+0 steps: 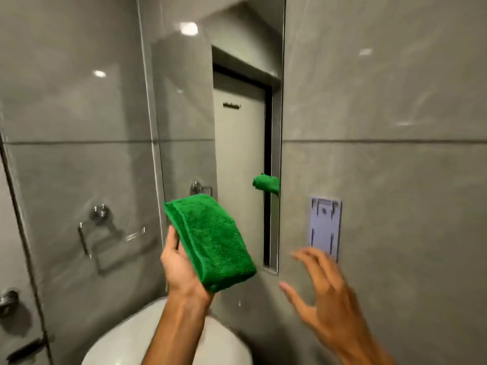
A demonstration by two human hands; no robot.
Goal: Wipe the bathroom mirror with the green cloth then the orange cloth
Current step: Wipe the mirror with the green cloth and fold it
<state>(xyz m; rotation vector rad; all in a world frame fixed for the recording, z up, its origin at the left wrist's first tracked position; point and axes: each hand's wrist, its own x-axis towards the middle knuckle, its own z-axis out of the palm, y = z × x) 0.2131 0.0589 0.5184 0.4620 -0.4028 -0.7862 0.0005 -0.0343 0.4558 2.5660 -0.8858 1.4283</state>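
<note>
My left hand [179,267] holds a folded green cloth [210,241] up in front of the lower part of the tall bathroom mirror [237,127]. The cloth's reflection shows in the glass near the mirror's right edge. My right hand [324,293] is raised to the right of the cloth, fingers spread, holding nothing, in front of the grey wall. No orange cloth is in view.
A white basin [126,343] sits below the hands. A chrome towel ring [100,233] hangs on the left tiled wall. A pale purple wall bracket [325,225] is fixed right of the mirror. A door handle [9,301] shows at far left.
</note>
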